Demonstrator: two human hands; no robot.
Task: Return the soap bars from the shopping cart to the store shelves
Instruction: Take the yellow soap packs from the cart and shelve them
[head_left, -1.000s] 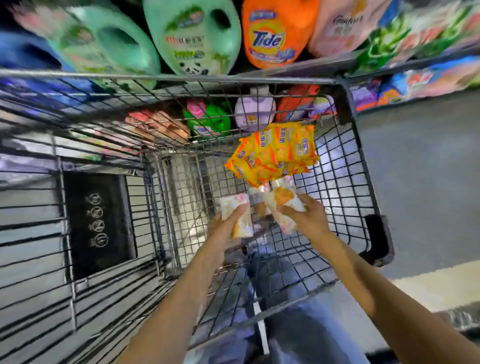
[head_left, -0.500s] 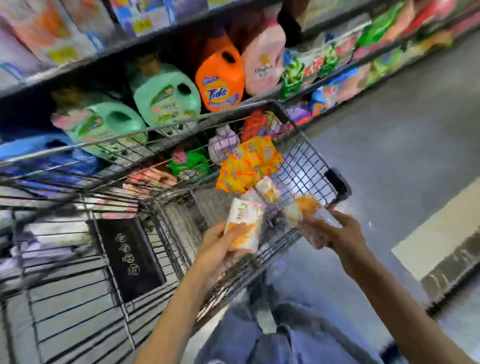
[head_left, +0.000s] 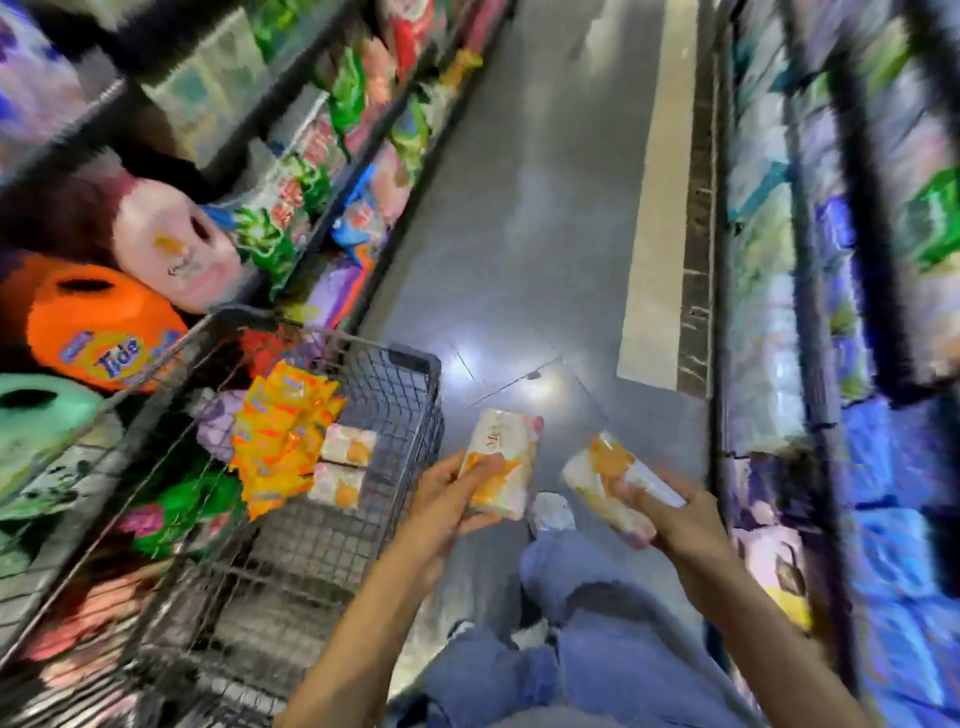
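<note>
The left hand (head_left: 447, 499) is clenched round a soap bar (head_left: 501, 462) in white and orange wrap, with the thumb laid across its face. A second bar (head_left: 608, 483) is grasped, tilted, by the right hand (head_left: 675, 514), whose fingers are curled round its lower end. Both bars are held apart over the floor (head_left: 519, 208), just right of the cart (head_left: 410, 364). A third bar (head_left: 348, 447) and a fourth bar (head_left: 337, 486) are seen inside the cart, touching yellow packs (head_left: 283, 441). Blurred shelves (head_left: 337, 171) are seen beyond the cart, an orange jug (head_left: 104, 338) among their goods.
</note>
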